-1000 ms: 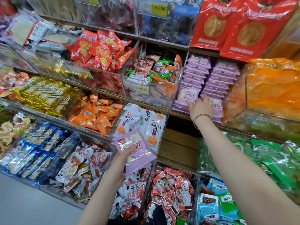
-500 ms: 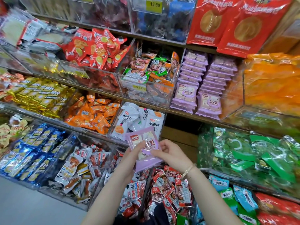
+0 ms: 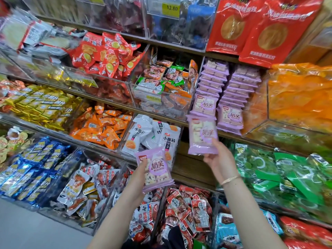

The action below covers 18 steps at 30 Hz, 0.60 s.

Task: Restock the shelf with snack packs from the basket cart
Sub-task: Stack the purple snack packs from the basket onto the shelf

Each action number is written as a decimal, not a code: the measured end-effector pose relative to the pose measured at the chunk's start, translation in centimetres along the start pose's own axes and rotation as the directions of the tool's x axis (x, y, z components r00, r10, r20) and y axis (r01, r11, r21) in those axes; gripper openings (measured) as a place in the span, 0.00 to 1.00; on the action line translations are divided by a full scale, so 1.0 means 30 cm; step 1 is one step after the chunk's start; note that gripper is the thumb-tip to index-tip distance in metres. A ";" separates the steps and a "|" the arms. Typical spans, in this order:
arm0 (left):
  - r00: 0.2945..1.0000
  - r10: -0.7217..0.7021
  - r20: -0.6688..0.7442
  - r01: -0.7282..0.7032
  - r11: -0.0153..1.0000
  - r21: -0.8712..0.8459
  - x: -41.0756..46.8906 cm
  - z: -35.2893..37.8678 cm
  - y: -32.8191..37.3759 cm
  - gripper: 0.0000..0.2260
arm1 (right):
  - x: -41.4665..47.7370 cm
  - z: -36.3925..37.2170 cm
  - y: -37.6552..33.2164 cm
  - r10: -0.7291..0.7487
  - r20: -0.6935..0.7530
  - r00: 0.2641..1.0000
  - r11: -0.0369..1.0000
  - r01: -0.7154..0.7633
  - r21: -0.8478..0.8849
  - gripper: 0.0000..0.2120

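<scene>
**Operator A:** Report hand status.

**Operator B:** My left hand (image 3: 139, 178), lower centre of the frame, grips a small purple stack (image 3: 155, 169). My right hand (image 3: 216, 159), held apart from it, pinches a single purple pack (image 3: 202, 135) by its lower edge (print blurred).

**Operator A:** Where is the pack?

**Operator B:** Centre frame, directly below the shelved purple rows (image 3: 233, 90). I cannot tell whether it touches them.
</scene>
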<state>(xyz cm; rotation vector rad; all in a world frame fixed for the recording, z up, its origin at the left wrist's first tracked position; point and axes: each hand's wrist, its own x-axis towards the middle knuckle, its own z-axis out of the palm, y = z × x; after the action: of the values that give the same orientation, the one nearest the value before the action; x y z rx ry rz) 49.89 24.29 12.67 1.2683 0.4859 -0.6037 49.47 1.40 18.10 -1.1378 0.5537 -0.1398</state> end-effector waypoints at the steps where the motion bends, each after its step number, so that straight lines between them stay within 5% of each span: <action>1: 1.000 0.000 -0.009 0.000 1.000 -0.005 0.001 -0.003 -0.002 0.20 | 0.027 -0.015 -0.039 -0.028 -0.051 0.998 1.000 0.029 0.010 0.06; 9: 1.000 0.008 -0.022 -0.008 1.000 -0.003 0.006 -0.011 -0.008 0.16 | 0.236 -0.083 -0.231 -0.069 -0.313 0.947 0.996 0.083 0.032 0.11; 18: 0.999 0.023 -0.034 -0.025 0.999 -0.041 -0.012 -0.042 -0.011 0.15 | 0.221 -0.075 -0.119 -0.153 -0.359 0.921 0.807 0.326 0.493 0.20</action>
<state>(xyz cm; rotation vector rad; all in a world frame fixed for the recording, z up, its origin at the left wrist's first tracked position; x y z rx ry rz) 49.40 25.51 12.35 1.2450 0.5074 -0.5506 54.66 -4.48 18.29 -0.6167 0.5865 -0.6682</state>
